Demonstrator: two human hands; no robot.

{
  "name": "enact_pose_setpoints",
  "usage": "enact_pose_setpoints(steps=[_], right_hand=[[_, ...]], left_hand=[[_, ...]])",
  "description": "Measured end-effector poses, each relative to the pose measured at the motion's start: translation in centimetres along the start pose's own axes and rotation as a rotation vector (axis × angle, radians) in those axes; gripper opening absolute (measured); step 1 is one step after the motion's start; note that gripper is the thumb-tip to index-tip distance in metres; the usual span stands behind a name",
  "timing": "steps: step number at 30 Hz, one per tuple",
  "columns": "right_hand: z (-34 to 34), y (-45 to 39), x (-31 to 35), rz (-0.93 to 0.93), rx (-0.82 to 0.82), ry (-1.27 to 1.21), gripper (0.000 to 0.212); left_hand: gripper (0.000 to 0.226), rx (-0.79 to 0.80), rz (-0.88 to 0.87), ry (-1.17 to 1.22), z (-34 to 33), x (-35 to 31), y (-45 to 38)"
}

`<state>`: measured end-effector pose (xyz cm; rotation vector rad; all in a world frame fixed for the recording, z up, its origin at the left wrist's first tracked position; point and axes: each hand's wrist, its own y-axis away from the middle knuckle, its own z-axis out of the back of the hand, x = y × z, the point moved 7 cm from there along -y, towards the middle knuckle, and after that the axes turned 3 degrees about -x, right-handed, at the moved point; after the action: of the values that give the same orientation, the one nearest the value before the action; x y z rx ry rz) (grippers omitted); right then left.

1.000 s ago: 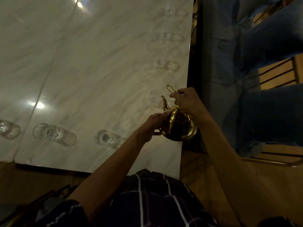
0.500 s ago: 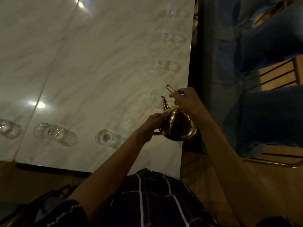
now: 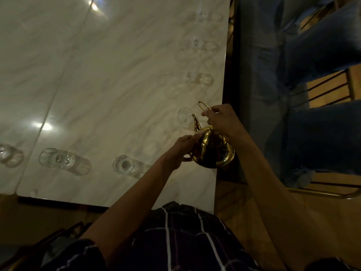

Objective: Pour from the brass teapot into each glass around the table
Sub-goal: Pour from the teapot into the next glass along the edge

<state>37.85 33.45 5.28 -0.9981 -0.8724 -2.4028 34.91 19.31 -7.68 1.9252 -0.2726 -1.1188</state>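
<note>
The brass teapot (image 3: 214, 151) hangs tilted over the table's near right corner, its spout tip over the rim of a clear glass (image 3: 184, 117). My right hand (image 3: 222, 120) grips the teapot's wire handle from above. My left hand (image 3: 182, 148) presses against the pot's left side near the lid. Other clear glasses stand along the right edge, such as the glass (image 3: 198, 77) beyond, and along the near edge, such as the glass (image 3: 125, 166) to the left. Whether liquid flows is too dim to tell.
The white marble table (image 3: 97, 85) has a seam running down its left part. Blue upholstered seats (image 3: 322, 133) with brass frames stand close along the right edge. Wooden floor shows below and to the right. My dark checked shirt fills the bottom.
Almost nothing has moved; both hands and the tilted teapot stay over the same glass, with only a slight camera shift.
</note>
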Motion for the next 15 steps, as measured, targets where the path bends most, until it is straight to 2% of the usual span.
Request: enact_pose_setpoints(steps=[15], right_hand=[[-0.09, 0.25, 0.06, -0.015, 0.005, -0.011, 0.026]], left_hand=[[0.062, -0.006, 0.003, 0.007, -0.05, 0.00, 0.26]])
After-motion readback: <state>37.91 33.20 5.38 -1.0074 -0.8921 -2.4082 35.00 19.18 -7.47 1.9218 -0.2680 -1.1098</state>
